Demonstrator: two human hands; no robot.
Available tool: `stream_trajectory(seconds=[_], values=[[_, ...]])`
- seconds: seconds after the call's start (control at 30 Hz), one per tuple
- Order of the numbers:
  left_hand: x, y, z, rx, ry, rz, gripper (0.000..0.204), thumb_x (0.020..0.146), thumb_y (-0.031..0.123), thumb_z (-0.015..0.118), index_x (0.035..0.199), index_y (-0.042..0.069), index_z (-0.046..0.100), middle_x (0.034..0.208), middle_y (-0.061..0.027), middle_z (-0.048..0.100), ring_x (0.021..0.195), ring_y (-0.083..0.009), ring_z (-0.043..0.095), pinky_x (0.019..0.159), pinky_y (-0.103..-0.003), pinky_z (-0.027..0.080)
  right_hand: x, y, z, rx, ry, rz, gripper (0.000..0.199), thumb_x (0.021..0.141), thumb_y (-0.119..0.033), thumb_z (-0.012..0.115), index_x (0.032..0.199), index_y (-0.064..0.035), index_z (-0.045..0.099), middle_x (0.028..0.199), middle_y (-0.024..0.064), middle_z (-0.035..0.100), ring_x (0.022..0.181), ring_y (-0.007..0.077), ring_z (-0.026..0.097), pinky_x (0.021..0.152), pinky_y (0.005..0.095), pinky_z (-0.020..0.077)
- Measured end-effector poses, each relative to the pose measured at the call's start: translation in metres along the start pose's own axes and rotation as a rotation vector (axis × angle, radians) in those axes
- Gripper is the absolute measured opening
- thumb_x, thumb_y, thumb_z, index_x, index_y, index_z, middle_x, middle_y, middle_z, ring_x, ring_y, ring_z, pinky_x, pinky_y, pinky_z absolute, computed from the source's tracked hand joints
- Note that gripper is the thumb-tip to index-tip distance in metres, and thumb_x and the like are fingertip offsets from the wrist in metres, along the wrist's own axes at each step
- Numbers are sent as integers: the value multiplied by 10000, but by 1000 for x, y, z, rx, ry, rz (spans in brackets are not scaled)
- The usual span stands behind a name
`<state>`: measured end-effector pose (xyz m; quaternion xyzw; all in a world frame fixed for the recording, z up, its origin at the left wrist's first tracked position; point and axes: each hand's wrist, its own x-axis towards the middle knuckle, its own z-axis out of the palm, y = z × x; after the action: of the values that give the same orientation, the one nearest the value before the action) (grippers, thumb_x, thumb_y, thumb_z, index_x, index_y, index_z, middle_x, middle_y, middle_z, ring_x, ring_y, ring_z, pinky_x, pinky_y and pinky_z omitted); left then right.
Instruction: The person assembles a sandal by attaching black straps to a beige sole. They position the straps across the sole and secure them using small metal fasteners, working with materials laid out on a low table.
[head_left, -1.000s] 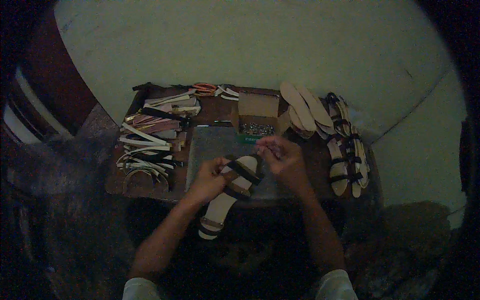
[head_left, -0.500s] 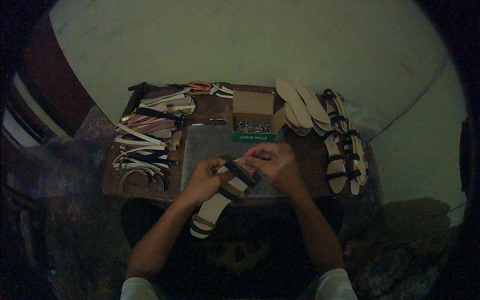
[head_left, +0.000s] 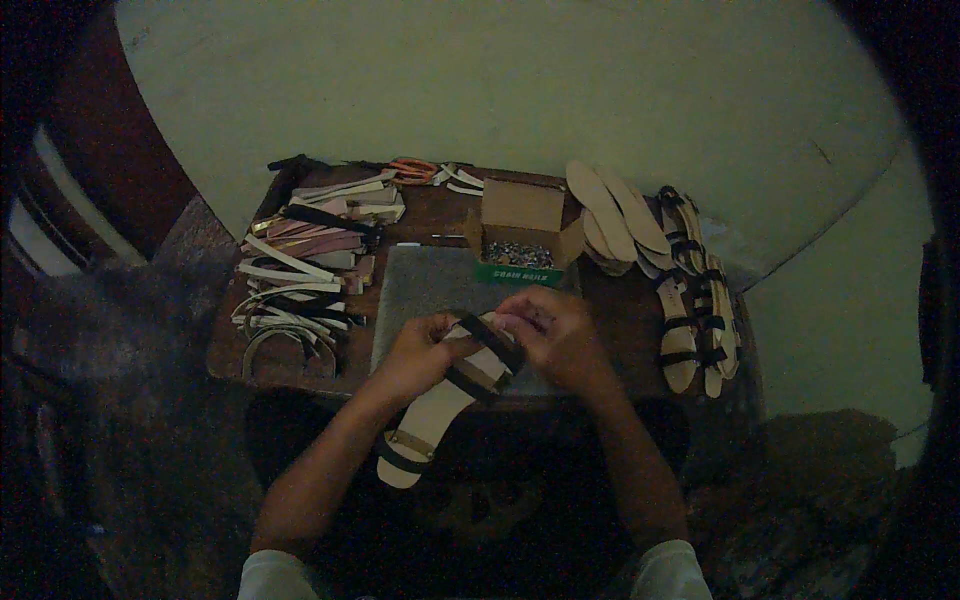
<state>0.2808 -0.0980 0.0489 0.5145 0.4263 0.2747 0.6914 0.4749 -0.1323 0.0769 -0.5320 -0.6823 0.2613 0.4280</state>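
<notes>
A sandal [head_left: 430, 415] with a pale insole and dark straps slants across in front of me, over the near edge of the table. Its strapped front end points up and away, and its other end hangs toward my lap. My left hand [head_left: 425, 350] is closed round the left side of it, thumb near the dark cross straps. At the front tip my right hand [head_left: 550, 335] has its fingers pinched together at the sandal's edge. Whether a small piece is also between those fingertips is too dark to tell.
A grey mat [head_left: 420, 280] lies on the wooden table [head_left: 610, 340]. Behind it stands an open box [head_left: 520, 265] of small metal pieces. Strap strips [head_left: 305, 250] are heaped at left. Pale insoles [head_left: 605, 215] and strapped sandals [head_left: 685, 320] lie at right; orange-handled scissors [head_left: 412, 172] lie at the back.
The sandal has tilted slightly, its lower end moving down a little. My right fingers have closed in on its front tip. The whole view has shifted a bit.
</notes>
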Motion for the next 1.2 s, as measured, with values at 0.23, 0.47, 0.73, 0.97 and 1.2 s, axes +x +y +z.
stream_trajectory(seconds=[0.23,0.47,0.73,0.97,1.2], values=[[-9,19,4,-51,16,-72,194,855,116,651,999,-12,637,873,-97,685,731,-166,659,625,-304,535,2,-1,-7,-108,-61,-114,98,775,-59,703,861,-11,704,834,127,675,743,240,662,685,337,519],[-10,21,1,35,40,-72,222,839,135,679,990,-23,645,869,-97,686,730,-164,657,635,-300,532,2,1,-6,-163,-138,-156,109,765,-13,698,873,-23,701,913,114,681,828,257,656,765,335,513],[0,-3,-5,231,-12,72,187,831,180,700,958,42,703,822,-34,678,691,-118,609,625,-293,493,6,23,-3,84,-280,-178,149,766,8,706,913,-10,691,1108,119,648,982,229,643,846,327,526],[-1,-1,-2,132,-73,24,218,844,188,686,988,24,691,828,-35,676,715,-107,603,643,-278,489,7,22,-1,90,-265,-108,133,780,-33,698,912,-20,690,978,107,688,915,244,663,830,344,530],[-1,8,-7,-124,-120,-90,197,864,124,633,1026,16,658,911,-51,670,782,-156,635,693,-289,518,10,25,-7,48,-220,-149,138,772,24,688,909,6,673,984,119,670,937,212,654,826,305,537]])
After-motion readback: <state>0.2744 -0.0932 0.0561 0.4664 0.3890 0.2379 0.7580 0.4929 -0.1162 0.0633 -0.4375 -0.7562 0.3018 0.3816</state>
